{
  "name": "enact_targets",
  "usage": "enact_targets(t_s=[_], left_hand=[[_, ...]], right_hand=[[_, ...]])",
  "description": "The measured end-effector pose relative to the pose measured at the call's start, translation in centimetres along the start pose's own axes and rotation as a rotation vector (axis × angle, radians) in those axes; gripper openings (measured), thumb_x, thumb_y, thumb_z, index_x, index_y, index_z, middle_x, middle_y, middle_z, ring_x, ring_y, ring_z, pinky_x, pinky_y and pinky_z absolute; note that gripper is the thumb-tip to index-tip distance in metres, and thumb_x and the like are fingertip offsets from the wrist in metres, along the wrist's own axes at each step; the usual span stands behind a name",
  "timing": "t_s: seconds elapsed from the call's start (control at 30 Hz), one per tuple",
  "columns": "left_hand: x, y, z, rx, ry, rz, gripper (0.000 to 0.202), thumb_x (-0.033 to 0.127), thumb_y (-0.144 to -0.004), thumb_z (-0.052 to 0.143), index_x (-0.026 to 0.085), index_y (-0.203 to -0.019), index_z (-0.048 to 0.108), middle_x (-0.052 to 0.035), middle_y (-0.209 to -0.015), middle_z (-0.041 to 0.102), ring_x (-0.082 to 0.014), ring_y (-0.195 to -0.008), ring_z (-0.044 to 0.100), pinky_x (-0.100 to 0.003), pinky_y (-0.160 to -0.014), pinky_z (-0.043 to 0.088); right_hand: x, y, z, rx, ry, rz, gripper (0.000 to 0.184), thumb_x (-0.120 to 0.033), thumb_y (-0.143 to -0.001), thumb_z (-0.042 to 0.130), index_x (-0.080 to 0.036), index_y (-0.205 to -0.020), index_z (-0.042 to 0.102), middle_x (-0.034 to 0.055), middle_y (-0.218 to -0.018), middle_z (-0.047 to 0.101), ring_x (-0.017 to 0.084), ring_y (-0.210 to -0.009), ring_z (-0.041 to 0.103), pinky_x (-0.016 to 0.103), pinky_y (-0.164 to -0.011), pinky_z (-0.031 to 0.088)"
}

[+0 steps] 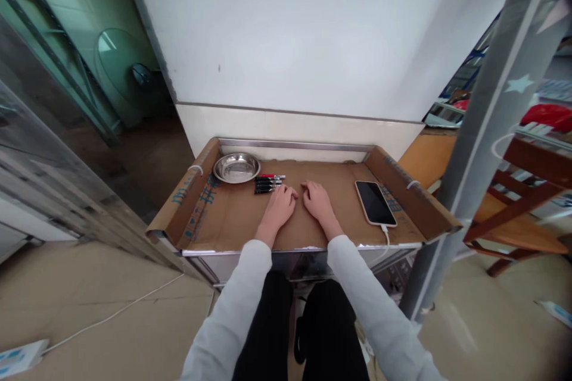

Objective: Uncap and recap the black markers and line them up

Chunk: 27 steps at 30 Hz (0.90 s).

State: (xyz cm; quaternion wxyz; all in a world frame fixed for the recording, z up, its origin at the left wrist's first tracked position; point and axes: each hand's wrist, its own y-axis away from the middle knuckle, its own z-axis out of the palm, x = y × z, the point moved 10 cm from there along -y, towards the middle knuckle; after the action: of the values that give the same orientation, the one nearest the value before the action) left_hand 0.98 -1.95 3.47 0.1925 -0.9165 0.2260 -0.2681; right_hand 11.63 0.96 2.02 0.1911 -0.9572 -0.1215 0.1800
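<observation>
My left hand rests on the cardboard, its fingers loosely bent and holding nothing. Just beyond its fingertips lie several black pens side by side, with a red pen at the far end of the row. A round metal dish stands behind and left of the pens, and it looks bare inside. Across a small gap, my right hand lies palm down on the same cardboard, fingers relaxed, with nothing in it. To its right is a smartphone with a dark screen, plugged into a white cable.
Cardboard lines the tabletop and folds up at the left and right sides. Behind it rises a white panel. A grey metal post stands close on the right, with a wooden chair past it. A cord crosses the floor at left.
</observation>
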Motion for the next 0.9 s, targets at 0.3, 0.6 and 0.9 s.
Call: enact_targets(t_s=[0.3, 0.6, 0.9], left_hand=[[-5.3, 3.4, -6.0, 0.42, -0.184, -0.702, 0.024, 0.016, -0.079, 0.047, 0.015, -0.103, 0.049, -0.014, -0.106, 0.05, -0.0295, -0.098, 0.048, -0.043, -0.082, 0.039], [-4.9, 4.2, -5.1, 0.269, -0.367, -0.719, 0.025, 0.022, -0.079, 0.047, 0.013, -0.103, 0.049, -0.0148, -0.104, 0.051, -0.0313, -0.099, 0.048, -0.042, -0.079, 0.041], [-2.1, 2.9, -2.7, 0.115, -0.362, -0.352, 0.022, 0.019, -0.091, 0.034, 0.011, -0.101, 0.051, -0.0169, -0.1, 0.054, -0.0278, -0.095, 0.051, -0.04, -0.08, 0.043]], right_hand=[[0.1, -0.1, -0.3, 0.003, 0.033, 0.061, 0.029, -0.013, -0.084, 0.039, -0.014, -0.106, 0.058, 0.0115, -0.109, 0.061, 0.023, -0.101, 0.051, 0.033, -0.086, 0.035], [0.3, -0.1, -0.5, 0.025, 0.025, 0.077, 0.026, -0.015, -0.084, 0.04, -0.016, -0.103, 0.058, 0.0106, -0.107, 0.061, 0.022, -0.101, 0.051, 0.033, -0.085, 0.034], [0.8, 0.0, -1.1, 0.083, -0.21, 0.11, 0.033, -0.024, -0.092, 0.031, -0.016, -0.11, 0.059, 0.0114, -0.113, 0.063, 0.022, -0.106, 0.054, 0.037, -0.092, 0.037]])
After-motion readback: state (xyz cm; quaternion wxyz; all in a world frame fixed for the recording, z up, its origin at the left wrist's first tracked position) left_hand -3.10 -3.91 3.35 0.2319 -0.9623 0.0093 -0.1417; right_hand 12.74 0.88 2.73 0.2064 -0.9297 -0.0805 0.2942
